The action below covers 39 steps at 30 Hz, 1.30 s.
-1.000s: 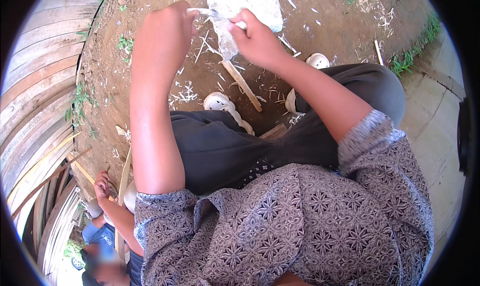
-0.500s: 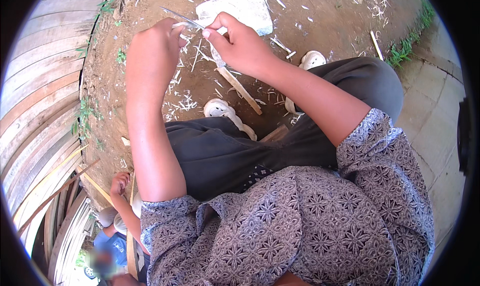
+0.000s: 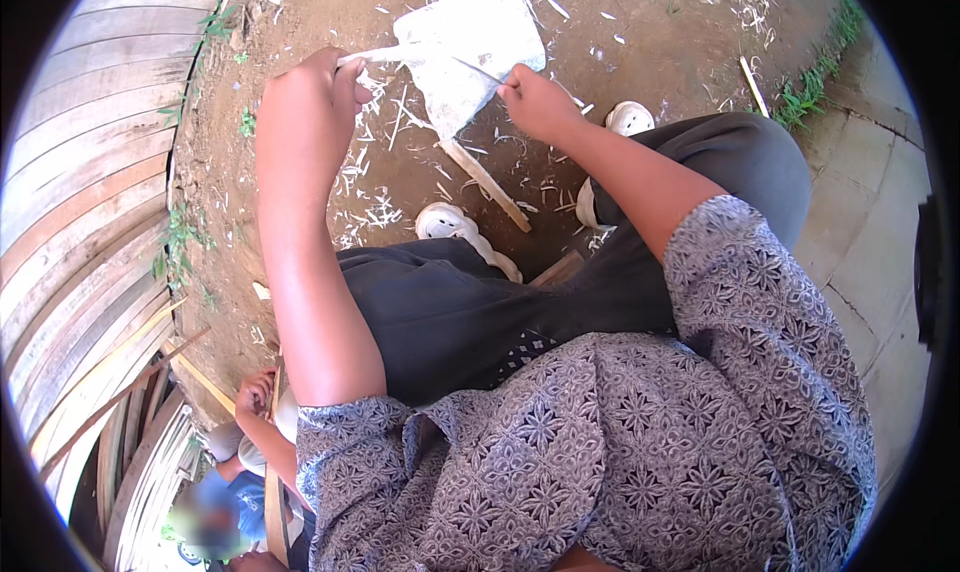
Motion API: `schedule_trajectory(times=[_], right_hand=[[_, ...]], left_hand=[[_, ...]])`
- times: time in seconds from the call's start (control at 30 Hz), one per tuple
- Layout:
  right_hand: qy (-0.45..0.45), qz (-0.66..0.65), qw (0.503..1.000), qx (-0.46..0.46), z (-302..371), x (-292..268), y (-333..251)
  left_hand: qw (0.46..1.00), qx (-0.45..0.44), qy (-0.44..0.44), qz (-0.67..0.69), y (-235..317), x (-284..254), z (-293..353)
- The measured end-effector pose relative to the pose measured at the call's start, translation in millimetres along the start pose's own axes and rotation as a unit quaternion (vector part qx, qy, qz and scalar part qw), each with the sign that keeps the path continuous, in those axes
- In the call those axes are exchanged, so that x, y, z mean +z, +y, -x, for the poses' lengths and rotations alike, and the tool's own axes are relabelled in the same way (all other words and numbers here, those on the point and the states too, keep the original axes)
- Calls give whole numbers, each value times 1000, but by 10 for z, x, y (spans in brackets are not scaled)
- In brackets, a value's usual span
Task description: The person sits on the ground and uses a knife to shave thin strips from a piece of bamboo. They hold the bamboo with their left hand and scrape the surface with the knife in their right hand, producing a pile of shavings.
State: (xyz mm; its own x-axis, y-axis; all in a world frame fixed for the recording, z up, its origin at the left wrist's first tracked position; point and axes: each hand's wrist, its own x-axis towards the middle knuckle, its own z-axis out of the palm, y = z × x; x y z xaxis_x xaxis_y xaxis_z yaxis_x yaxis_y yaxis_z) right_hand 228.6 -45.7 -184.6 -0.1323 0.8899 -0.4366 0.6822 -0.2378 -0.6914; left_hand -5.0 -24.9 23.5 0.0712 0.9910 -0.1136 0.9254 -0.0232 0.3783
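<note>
My left hand (image 3: pixel 318 97) is closed round one end of a pale, whittled-looking stick (image 3: pixel 388 54), which points right over a whitish flat slab (image 3: pixel 490 32) on the ground. To its right, my right hand (image 3: pixel 540 102) grips a thin knife (image 3: pixel 478 70); its handle is hidden in the fist. The blade points up and left toward the stick's free end, with a gap between them. The slab's pale surface makes the stick's tip hard to make out.
Pale wood shavings (image 3: pixel 365 207) litter the brown soil. A wooden strip (image 3: pixel 485 185) lies between my white shoes (image 3: pixel 445 222). Curved rows of planks (image 3: pixel 90 152) stand at the left, paving slabs (image 3: pixel 870 222) at the right. Another person's hand (image 3: pixel 257 390) shows at the lower left beside an upright strip.
My right hand has moved right and slightly down, drawing the knife away from the stick. The left hand stays nearly in place, and the stick's length now shows.
</note>
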Motion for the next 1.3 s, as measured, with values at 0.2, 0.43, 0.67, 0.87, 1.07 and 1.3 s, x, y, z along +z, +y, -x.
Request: schedule_trajectory(times=[0.2, 0.43, 0.67, 0.87, 1.07, 1.3], right_hand=[[37, -153, 987, -33, 163, -238, -886], [18, -236, 964, -124, 315, -203, -1115], [-6, -238, 965, -109, 428, -341, -1281], [1, -182, 975, -126, 282, -259, -1078], [6, -118, 992, -51, 94, -197, -754], [19, -134, 988, -67, 13, -138, -620]], left_hand=[[1000, -4, -14, -24, 46, 58, -68], [998, -10, -32, -55, 124, -63, -19], [999, -12, -17, -29, 131, -23, -45], [998, 4, -16, -63, 61, 11, -61], [998, 41, 2, -55, 127, 28, -72], [997, 41, 5, -59, 193, 36, -52]])
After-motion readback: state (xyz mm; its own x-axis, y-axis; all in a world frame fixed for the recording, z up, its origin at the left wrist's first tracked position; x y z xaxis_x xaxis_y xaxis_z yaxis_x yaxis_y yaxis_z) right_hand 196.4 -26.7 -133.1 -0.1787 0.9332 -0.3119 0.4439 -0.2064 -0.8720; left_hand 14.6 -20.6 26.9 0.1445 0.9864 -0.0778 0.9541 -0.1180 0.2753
